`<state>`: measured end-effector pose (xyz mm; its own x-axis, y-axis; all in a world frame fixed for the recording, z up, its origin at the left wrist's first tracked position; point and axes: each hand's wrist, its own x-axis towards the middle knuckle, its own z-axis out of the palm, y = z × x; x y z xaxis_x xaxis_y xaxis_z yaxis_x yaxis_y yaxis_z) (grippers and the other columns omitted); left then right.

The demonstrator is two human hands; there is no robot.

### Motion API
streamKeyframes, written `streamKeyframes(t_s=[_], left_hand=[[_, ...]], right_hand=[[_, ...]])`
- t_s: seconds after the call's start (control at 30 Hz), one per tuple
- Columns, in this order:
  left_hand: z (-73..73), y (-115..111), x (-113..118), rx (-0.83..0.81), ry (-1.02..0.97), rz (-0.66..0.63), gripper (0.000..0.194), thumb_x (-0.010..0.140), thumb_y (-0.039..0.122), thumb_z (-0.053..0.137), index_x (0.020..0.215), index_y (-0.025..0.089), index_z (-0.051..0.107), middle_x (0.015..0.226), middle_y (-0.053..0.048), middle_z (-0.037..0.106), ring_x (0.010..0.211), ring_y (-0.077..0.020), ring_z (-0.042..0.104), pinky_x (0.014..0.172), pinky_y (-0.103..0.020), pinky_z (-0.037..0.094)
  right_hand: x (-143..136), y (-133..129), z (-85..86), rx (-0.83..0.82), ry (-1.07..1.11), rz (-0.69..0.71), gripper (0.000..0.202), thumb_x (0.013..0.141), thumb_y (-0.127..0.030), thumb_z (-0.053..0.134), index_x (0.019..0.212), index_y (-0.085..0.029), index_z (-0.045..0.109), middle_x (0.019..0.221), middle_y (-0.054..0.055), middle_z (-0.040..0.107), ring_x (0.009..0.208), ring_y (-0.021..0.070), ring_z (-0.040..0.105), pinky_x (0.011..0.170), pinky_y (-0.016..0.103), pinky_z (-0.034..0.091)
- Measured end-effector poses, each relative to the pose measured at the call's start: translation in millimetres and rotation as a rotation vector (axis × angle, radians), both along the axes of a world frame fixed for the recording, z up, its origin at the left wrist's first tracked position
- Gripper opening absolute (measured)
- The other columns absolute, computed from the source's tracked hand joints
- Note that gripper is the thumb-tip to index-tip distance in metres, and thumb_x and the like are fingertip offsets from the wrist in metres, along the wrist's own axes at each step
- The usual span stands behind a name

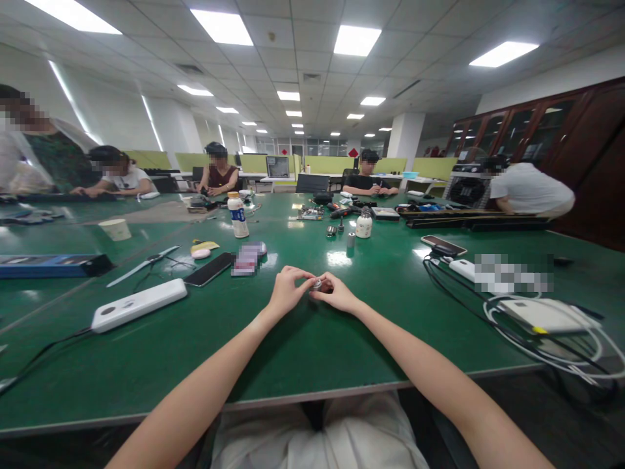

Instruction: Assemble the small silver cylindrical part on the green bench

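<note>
Both hands meet over the green table [303,352], with their fingertips around a small round silvery metal part [317,284]. My left hand [288,287] pinches it from the left between thumb and fingers. From the other side my right hand [336,294] grips it with the thumb in front and fingers curled behind. The fingers hide much of the part, so its exact kind does not show. Beyond the hands stand a small grey metal cylinder [351,240], a dark pointed metal piece [340,225] and a short shiny metal piece [331,231].
A white bottle [364,223] and a blue-labelled bottle [238,216] stand farther back. To the left lie a white power bank [139,305], a dark phone [209,269] and a paper cup [115,228]. Cables [488,311] tangle at the right. Several people sit around the table.
</note>
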<state>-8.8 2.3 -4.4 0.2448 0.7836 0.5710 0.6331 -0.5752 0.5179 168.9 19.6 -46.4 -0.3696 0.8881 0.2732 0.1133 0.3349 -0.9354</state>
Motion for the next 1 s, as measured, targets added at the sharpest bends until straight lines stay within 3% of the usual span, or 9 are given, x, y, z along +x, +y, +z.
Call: streamKeyframes(t_s=[0.5, 0.73, 0.87, 1.0], left_hand=[[-1.9, 0.4, 2.7, 0.048, 0.081, 0.010, 0.021, 0.087, 0.031, 0.063, 0.100, 0.026, 0.079, 0.092, -0.006, 0.071, 0.092, -0.0238, 0.057, 0.084, -0.038, 0.047], [4.7, -7.0, 9.4, -0.023, -0.066, -0.053, 0.039, 0.084, 0.021, 0.064, 0.122, 0.026, 0.067, 0.093, -0.002, 0.078, 0.100, -0.0250, 0.063, 0.093, -0.041, 0.046], [3.1, -5.9, 14.9, -0.050, -0.122, -0.091, 0.037, 0.083, 0.026, 0.068, 0.120, 0.025, 0.066, 0.094, -0.002, 0.079, 0.102, -0.0245, 0.065, 0.094, -0.040, 0.046], [4.2, -4.8, 16.5, -0.039, -0.109, 0.023, 0.031, 0.079, 0.030, 0.072, 0.109, 0.025, 0.070, 0.092, -0.002, 0.078, 0.096, -0.0255, 0.065, 0.090, -0.041, 0.046]], right_hand=[[-1.1, 0.3, -1.6, 0.033, 0.009, 0.018, 0.041, 0.068, -0.043, 0.078, 0.091, -0.021, 0.052, 0.084, 0.000, 0.067, 0.079, 0.0173, 0.064, 0.079, 0.035, 0.052], [0.2, -0.6, -1.1, 0.023, -0.013, 0.021, 0.040, 0.070, -0.040, 0.077, 0.092, -0.021, 0.050, 0.084, 0.000, 0.067, 0.081, 0.0179, 0.065, 0.082, 0.037, 0.052], [0.0, -0.7, -1.9, 0.027, -0.017, 0.018, 0.038, 0.071, -0.038, 0.076, 0.090, -0.021, 0.048, 0.088, 0.001, 0.067, 0.082, 0.0171, 0.064, 0.081, 0.035, 0.052], [-0.1, -1.3, -1.5, 0.039, -0.025, 0.000, 0.037, 0.070, -0.037, 0.076, 0.091, -0.020, 0.050, 0.085, 0.000, 0.066, 0.079, 0.0163, 0.063, 0.081, 0.035, 0.051]])
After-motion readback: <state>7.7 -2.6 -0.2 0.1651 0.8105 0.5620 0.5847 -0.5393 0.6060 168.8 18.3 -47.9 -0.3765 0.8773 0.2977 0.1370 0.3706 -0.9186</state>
